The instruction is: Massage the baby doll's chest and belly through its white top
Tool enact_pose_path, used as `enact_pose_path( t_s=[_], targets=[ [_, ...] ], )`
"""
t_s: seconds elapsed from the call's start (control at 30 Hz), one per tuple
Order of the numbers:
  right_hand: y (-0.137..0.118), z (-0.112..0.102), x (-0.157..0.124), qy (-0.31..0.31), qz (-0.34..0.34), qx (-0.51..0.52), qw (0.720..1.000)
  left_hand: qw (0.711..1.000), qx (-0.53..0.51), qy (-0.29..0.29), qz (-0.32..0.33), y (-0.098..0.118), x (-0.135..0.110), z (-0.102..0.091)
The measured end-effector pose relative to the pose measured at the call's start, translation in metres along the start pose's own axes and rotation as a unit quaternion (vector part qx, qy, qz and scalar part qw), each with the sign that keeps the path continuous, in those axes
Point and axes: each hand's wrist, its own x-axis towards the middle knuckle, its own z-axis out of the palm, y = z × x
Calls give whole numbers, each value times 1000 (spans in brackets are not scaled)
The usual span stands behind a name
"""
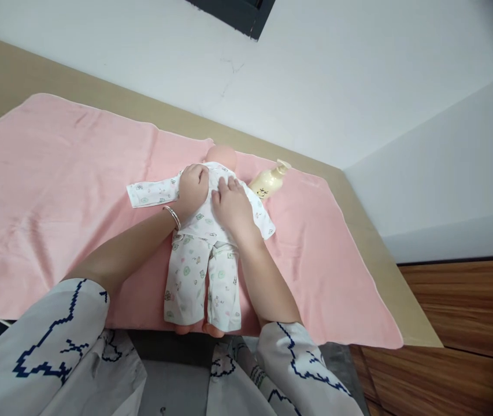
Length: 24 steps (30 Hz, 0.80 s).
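A doll (221, 156) lies on its back with its head away from me, dressed in a white printed top (205, 222) and matching trousers (188, 277). My left hand (193, 188) is curled closed at the top's chest, on the left side, gripping the cloth; its fingertips are hidden. Flat on the other side of the chest rests my right hand (234, 208), fingers stretched out and slightly apart. One sleeve (153, 192) stretches out to the left. The other sleeve (264, 219) points down to the right, beside my right forearm. The doll's feet show below the trouser hems.
Under the doll, a pink cloth (315, 260) covers much of a tan tabletop (371, 248). A pale yellow pump bottle (267, 182) lies tilted just right of the doll's shoulder. A white wall (315, 75) borders the table's far side; wooden drawers (467, 306) stand at right.
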Motion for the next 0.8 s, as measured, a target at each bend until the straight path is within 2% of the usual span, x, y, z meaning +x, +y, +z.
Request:
enact_pose_path(
  t_s=[0.07, 0.13, 0.27, 0.37, 0.43, 0.5, 0.57, 0.63, 0.73, 0.8],
  targets=[
    [-3, -3, -1, -35, -54, 7, 998, 1000, 3, 1, -1, -1, 0, 0],
    [4, -3, 4, -47, -54, 27, 997, 1000, 5, 0, 0, -1, 0, 1],
    [25, 2, 16, 15, 74, 40, 996, 1000, 6, -4, 8, -1, 0, 0],
    [17, 4, 11, 28, 103, -7, 994, 1000, 10, -10, 16, -1, -1, 0],
    [2, 3, 3, 21, 59, -33, 997, 1000, 16, -10, 14, -2, -1, 0],
    [-7, 2, -1, -3, -13, -24, 1000, 1000, 23, -13, 6, -3, -1, 0],
    [-5, 3, 1, -26, -71, 13, 997, 999, 30, -18, -2, -3, 0, 0],
    [10, 5, 10, -24, -82, 57, 995, 999, 34, -27, -6, -2, 1, 0],
    [35, 13, 23, 22, -19, 100, 995, 999, 32, -35, -8, -1, 1, -1],
    [40, 19, 24, 54, 28, 90, 994, 999, 30, -35, -8, 0, 0, -1]
  ],
)
